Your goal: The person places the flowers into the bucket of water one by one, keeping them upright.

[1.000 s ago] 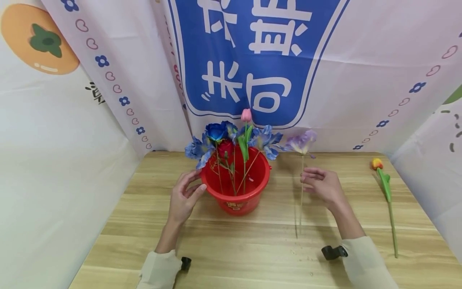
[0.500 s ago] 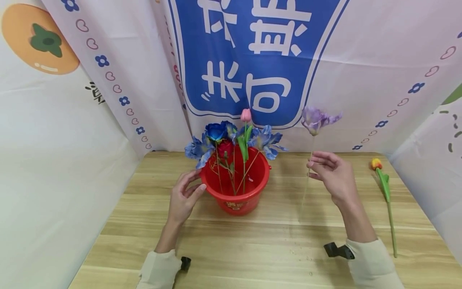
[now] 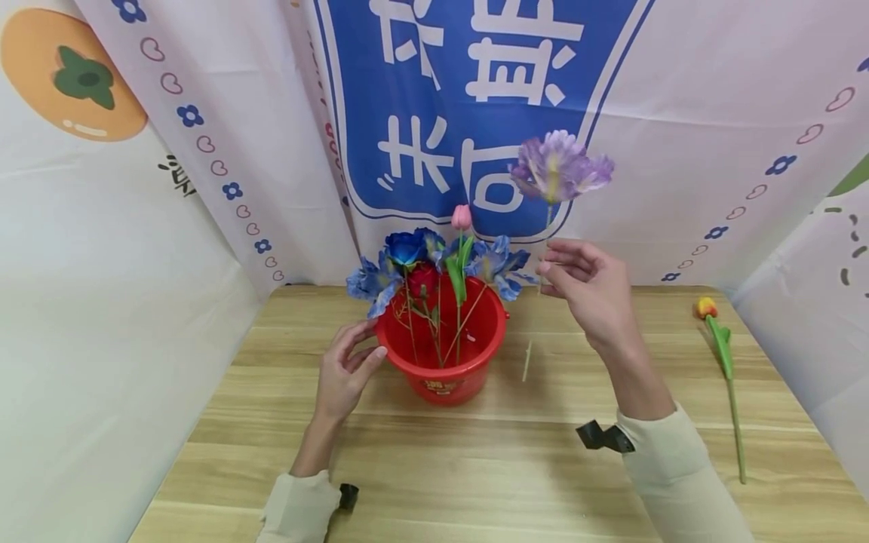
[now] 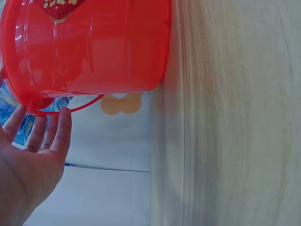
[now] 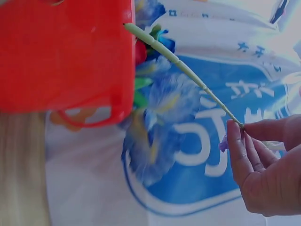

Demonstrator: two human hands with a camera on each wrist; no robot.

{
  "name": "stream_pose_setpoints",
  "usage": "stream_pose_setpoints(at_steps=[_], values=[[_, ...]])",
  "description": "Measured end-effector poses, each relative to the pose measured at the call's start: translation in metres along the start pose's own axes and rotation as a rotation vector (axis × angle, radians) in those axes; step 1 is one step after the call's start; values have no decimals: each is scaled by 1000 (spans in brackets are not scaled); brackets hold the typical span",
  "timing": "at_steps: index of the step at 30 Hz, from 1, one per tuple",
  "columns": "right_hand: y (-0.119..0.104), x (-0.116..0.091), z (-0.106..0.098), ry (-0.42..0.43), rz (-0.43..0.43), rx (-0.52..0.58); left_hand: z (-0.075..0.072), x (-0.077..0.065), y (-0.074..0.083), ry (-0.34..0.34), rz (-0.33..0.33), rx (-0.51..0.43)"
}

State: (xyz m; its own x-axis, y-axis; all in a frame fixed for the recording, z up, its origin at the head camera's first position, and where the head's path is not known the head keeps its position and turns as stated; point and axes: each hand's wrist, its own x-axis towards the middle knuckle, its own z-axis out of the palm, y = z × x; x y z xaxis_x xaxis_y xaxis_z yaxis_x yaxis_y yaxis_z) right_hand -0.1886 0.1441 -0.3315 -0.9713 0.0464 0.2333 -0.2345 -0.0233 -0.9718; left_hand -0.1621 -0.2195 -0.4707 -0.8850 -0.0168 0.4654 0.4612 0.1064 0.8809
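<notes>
A red bucket (image 3: 444,386) stands upright on the table, holding several artificial flowers: a pink tulip (image 3: 462,217), a blue rose (image 3: 406,246), a red rose (image 3: 424,277) and ruffled blue blooms (image 3: 501,265). My left hand (image 3: 348,375) holds the bucket's left rim, thumb toward the front; in the left wrist view its fingertips meet the rim and thin handle (image 4: 87,104). To the right of the bucket, my right hand (image 3: 597,294) pinches the stem (image 5: 181,67) of a purple artificial flower (image 3: 558,167). The bloom is raised above the others, and the stem's lower end hangs beside the bucket.
An orange-yellow tulip (image 3: 707,308) with a green stem lies on the right side of the wooden table (image 3: 380,467). Behind the table hangs a white cloth backdrop (image 3: 679,188) with a blue printed panel, close to the flowers.
My right hand has lifted the purple flower, first swinging slightly right, then up and back left toward the bucket. My left hand and the bucket have stayed in place.
</notes>
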Motion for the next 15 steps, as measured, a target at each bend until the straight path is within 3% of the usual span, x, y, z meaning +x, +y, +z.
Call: stream_pose_setpoints(at_steps=[6,15], values=[[-10,9,20,-28,-42,-66,0,0,0,1,-5,3],[-13,19,43,-30,-59,-39,0,0,-1,3,-14,8]])
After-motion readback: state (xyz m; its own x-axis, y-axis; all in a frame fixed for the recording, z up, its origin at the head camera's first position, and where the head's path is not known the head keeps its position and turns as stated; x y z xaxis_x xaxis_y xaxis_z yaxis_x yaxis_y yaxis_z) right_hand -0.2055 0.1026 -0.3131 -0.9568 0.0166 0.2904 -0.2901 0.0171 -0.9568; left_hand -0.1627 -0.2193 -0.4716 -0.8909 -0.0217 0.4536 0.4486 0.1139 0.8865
